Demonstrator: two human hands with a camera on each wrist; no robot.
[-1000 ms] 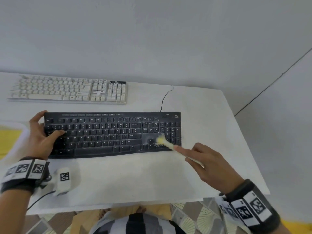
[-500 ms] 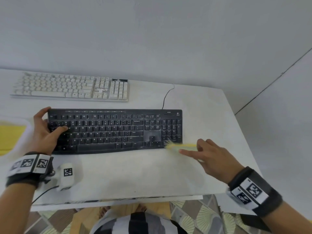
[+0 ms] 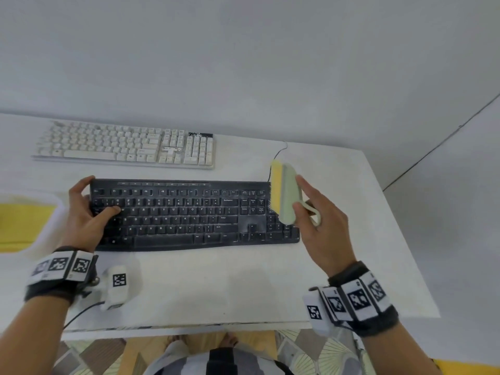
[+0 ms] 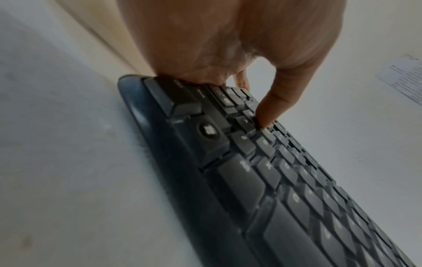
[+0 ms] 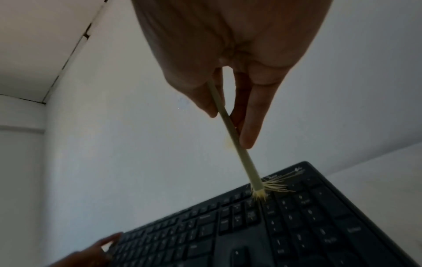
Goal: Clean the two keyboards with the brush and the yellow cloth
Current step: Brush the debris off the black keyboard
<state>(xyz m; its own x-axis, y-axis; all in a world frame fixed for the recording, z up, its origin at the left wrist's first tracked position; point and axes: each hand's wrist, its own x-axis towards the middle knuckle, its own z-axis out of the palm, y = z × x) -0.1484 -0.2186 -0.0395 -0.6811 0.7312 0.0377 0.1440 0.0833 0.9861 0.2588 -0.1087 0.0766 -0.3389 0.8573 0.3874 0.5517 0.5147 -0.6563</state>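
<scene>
**Brush pinched over the number pad, left hand bracing the black keyboard**

The right hand [image 3: 324,226] pinches the brush [image 3: 284,193] by its pale handle between thumb and fingers, and the yellow bristles splay against the keys at the top of the number pad, at about 3 o'clock on the black keyboard [image 3: 189,215]. In the right wrist view the thin handle [image 5: 235,142] runs down from the fingertips [image 5: 248,137] to the bent bristles on the keys.

The left hand [image 3: 86,215] grips the black keyboard's 9 o'clock end, fingers curled over its far edge and thumb [image 4: 274,108] pressed on the keys near the left side.

The black keyboard lies flat in the middle of the white table [image 3: 216,288]. The white keyboard [image 3: 124,144] lies apart from it at 11 o'clock, near the wall. The yellow cloth [image 3: 21,226] sits in a white tray [image 3: 58,207] at 9 o'clock, just beside the left hand.
</scene>
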